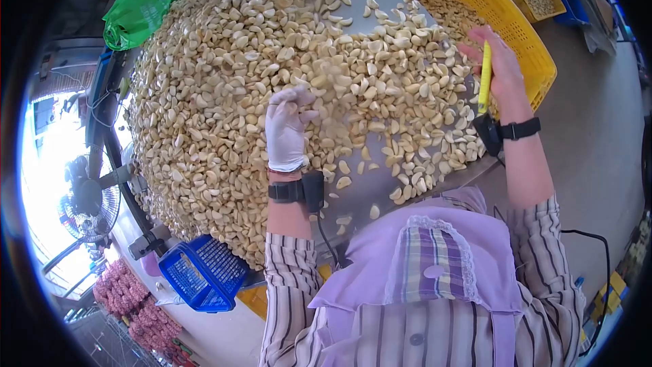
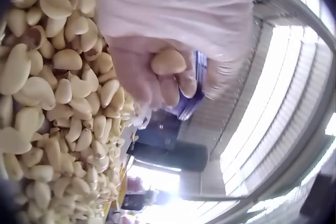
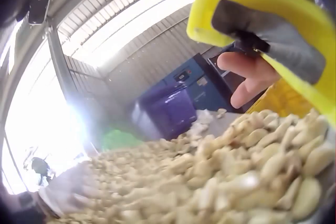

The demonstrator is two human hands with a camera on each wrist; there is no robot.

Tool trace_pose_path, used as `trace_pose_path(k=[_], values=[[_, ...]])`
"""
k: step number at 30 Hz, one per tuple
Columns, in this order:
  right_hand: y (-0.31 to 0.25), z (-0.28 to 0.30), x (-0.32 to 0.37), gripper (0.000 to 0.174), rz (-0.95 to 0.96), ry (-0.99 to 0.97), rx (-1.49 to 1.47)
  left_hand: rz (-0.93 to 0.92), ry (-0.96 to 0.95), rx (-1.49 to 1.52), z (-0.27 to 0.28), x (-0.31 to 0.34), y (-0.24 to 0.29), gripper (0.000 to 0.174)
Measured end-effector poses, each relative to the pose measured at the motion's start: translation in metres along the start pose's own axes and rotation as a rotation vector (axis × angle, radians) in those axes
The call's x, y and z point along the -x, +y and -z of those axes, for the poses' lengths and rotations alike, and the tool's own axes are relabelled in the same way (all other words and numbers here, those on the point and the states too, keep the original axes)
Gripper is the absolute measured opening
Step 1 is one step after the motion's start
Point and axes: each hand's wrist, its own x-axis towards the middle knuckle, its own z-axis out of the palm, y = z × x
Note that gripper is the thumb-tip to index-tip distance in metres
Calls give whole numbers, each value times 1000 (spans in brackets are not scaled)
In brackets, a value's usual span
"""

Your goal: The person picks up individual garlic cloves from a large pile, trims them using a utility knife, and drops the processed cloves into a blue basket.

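Observation:
Pale peeled cloves (image 1: 224, 95) are heaped over a metal table. The left hand (image 1: 286, 129), in a white glove, is above the middle of the heap with its fingers curled; in the left wrist view, a single clove (image 2: 169, 62) lies held in those fingers. At the right side of the heap, beside the yellow crate, the bare right hand (image 1: 501, 64) holds a yellow tool (image 1: 485, 78) lengthwise along its thumb side. The right wrist view has the tool (image 3: 262, 29) close up, with fingertips (image 3: 252, 74) beyond it, above the cloves.
A large yellow crate (image 1: 536, 61) with small pieces inside borders the table on the right. Blue baskets are at the top and at the lower left (image 1: 197, 275). A green bag (image 1: 140, 13) lies at the upper left, and a fan (image 1: 88, 194) stands at the left.

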Motion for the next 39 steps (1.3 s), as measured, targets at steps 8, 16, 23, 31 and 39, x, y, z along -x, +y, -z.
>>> trace_pose_path(k=[8,16,23,31,39], values=[[52,-58,60,37,-370,-369,48,-413,-513,-1306,-20,12,-42,20],[31,-25,5,39,-181,-127,170,-61,-1024,-1878,-17,24,-38,22],[9,9,-12,39,-8,64,46,-653,-537,-1809,-26,6,-74,16],[15,-25,92,43,-56,-390,102,24,-353,-846,-32,14,-62,24],[22,-48,127,56,-52,-814,339,-105,-415,-851,-54,55,-34,16]])
